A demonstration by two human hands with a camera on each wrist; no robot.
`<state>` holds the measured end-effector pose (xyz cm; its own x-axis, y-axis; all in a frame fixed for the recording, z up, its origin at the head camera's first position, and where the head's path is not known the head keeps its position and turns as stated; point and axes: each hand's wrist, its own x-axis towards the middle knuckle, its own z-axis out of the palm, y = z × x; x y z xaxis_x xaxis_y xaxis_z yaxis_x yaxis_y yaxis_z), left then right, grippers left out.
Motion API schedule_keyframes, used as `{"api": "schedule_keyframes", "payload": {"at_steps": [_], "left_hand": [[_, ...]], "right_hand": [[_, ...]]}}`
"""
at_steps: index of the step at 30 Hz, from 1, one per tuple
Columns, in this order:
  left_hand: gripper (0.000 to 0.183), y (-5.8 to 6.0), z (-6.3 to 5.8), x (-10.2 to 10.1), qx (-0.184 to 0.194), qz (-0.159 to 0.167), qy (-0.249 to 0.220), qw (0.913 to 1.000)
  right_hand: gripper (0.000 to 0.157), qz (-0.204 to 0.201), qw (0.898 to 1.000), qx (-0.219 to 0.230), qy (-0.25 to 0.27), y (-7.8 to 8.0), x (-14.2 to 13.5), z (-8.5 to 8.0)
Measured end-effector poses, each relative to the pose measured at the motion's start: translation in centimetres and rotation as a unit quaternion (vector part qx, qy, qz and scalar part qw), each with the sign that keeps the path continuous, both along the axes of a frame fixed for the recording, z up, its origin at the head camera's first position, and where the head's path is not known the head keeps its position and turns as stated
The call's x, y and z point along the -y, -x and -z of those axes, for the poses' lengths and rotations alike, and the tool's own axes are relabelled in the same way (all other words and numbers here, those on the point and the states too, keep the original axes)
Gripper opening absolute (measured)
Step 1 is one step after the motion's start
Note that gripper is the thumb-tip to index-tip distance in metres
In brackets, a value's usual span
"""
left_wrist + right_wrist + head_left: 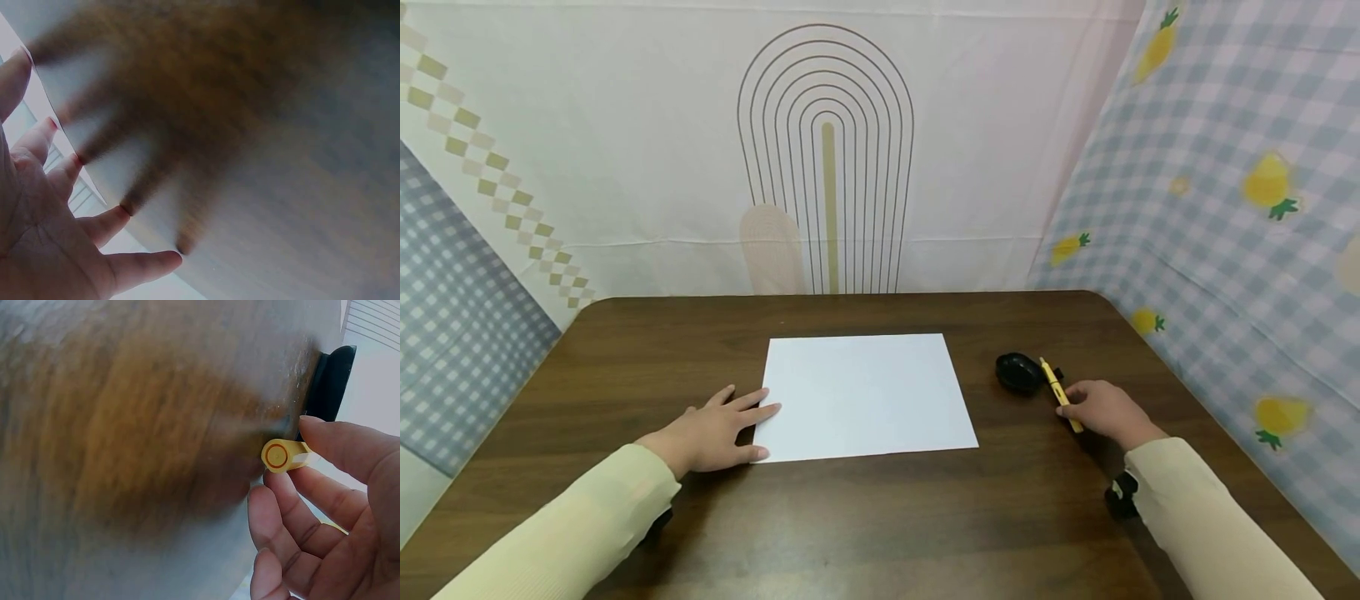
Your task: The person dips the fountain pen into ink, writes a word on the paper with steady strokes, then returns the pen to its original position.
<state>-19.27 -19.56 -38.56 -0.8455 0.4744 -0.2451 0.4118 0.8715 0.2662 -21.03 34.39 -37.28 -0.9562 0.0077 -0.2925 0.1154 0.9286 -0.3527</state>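
The left hand (pixel 715 429), fingers spread and grasping nothing, touches the left edge of the paper (pixel 868 396) flat on the table (pixel 865 533), perhaps steadying it. Beside a black dish (pixel 1018 372), the right hand (pixel 1107 408) pinches a yellow pen (pixel 1056 388), likely for control.

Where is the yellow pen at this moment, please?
In the head view, the yellow pen is toward the right, pinched by the right hand, just right of the black dish.
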Motion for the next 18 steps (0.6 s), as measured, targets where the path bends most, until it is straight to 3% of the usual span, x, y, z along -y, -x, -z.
{"api": "schedule_keyframes", "payload": {"at_steps": [18], "left_hand": [[0.071, -0.06, 0.02, 0.04, 0.002, -0.002, 0.002, 1.0]], "right_hand": [[0.045, 0.004, 1.0, -0.003, 0.006, 0.15, -0.11, 0.5]]}}
